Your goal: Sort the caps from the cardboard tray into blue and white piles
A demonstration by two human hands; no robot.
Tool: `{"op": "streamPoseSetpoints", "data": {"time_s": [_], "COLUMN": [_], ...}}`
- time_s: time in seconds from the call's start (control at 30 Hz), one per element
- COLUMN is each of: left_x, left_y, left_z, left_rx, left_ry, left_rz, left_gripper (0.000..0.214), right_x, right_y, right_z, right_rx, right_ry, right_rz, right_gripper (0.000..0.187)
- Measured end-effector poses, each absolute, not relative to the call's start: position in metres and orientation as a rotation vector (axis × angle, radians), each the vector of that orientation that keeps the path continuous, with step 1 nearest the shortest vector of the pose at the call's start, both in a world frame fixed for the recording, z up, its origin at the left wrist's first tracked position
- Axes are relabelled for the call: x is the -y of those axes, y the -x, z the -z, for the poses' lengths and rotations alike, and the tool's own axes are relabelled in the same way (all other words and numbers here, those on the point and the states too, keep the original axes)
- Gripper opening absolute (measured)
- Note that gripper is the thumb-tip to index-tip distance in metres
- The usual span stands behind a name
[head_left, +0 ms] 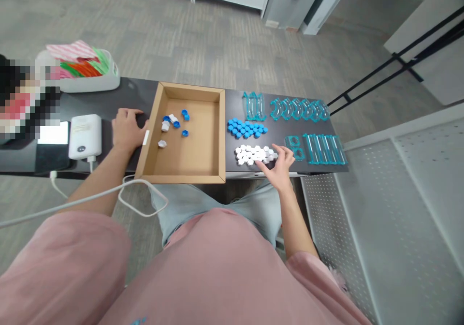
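Note:
My right hand (279, 168) is at the right end of a group of white hexagonal pieces (250, 155). Its thumb and fingers are spread around the end pieces, and none is lifted. Behind them lies a group of blue hexagonal pieces (246, 128). My left hand (126, 129) rests on the dark table against the left side of an open cardboard box (222, 136), thumb and fingers apart, with nothing visible in it. A few loose blue pieces (185, 133) and white pieces (162, 144) lie inside the box, toward its left side.
Clear teal curved parts (297, 109), upright teal parts (254, 106), teal tubes (324, 149) and a teal two-hole plate (295, 147) lie on the right. On the left are a white power bank (85, 136), a phone (53, 146), a filled white basket (90, 83) and a cable (105, 189).

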State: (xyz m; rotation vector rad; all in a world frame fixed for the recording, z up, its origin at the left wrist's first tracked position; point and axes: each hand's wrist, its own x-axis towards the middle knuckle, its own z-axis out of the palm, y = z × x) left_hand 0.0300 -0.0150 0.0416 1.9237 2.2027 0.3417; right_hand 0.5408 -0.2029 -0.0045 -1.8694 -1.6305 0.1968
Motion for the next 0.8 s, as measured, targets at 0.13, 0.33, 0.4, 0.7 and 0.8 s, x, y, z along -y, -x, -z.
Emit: {"op": "streamPoseSetpoints", "data": {"time_s": [0.13,0.33,0.4,0.7,0.8], "left_x": [0.013,0.009,0.009,0.011,0.012], "left_y": [-0.027,-0.021,-0.02,-0.022,-0.023], "left_z": [-0.036,-0.021,-0.018,-0.023,-0.025], "left_rx": [-2.19,-2.208,-2.197,-2.176,-2.174], "left_ry": [-1.941,-1.984,-1.994,-1.993,-1.988], "left_rz": [-0.363,-0.442,-0.467,-0.494,-0.48], "left_gripper": [0.064,0.06,0.059,0.06,0.062], "right_x": [0.183,0.121,0.098,0.06,0.065], "right_y": [-0.504,-0.386,-0.338,-0.224,-0.236], "right_z": [-0.027,-0.081,-0.088,-0.083,-0.089], "right_rx": [1.756,2.379,2.554,2.853,2.772], "right_ry": [1.699,1.195,1.166,1.391,1.35], "right_rz": [-0.341,-0.704,-0.743,-0.615,-0.662], "right_gripper": [0.039,0.024,0.033,0.027,0.022]}}
